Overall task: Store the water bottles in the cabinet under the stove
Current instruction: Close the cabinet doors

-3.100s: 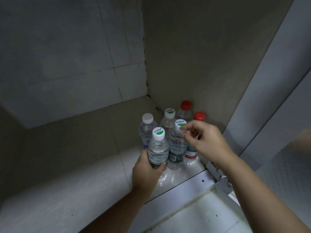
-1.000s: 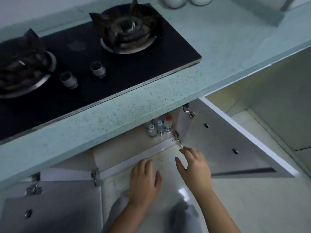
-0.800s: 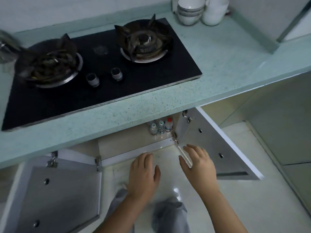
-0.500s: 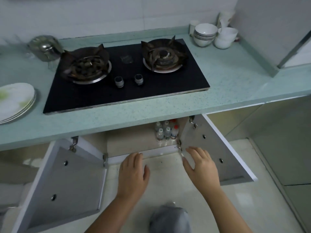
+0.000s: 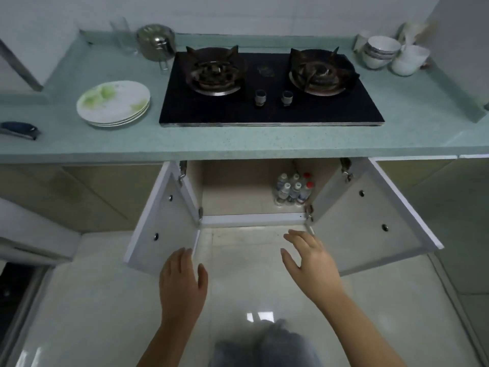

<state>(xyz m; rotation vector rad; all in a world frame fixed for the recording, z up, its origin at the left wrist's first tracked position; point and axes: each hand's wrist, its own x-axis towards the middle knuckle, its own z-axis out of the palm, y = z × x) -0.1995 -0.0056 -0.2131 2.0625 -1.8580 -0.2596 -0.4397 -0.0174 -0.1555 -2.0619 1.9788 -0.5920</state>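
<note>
Several water bottles (image 5: 293, 190), with white or red caps, stand upright in a cluster at the back right corner of the open cabinet (image 5: 238, 200) under the black gas stove (image 5: 270, 88). Both cabinet doors hang wide open, the left door (image 5: 164, 221) and the right door (image 5: 367, 218). My left hand (image 5: 182, 282) hovers empty with fingers apart near the lower edge of the left door. My right hand (image 5: 309, 258) is also empty and spread, close to the inner bottom edge of the right door. Both hands are outside the cabinet, over the floor.
On the pale green countertop (image 5: 238, 144) sit stacked plates (image 5: 113, 103) at left, a steel pot (image 5: 156, 45) behind them, white bowls (image 5: 394, 55) at far right, and a dark object (image 5: 18, 129) at the left edge. Glossy floor tiles (image 5: 105, 300) lie below; my knee (image 5: 264, 345) shows at bottom.
The view has pulled back and up from inside the cabinet to the whole stove and counter. Both hands have let go of the bottles and withdrawn, now spreading toward the two doors.
</note>
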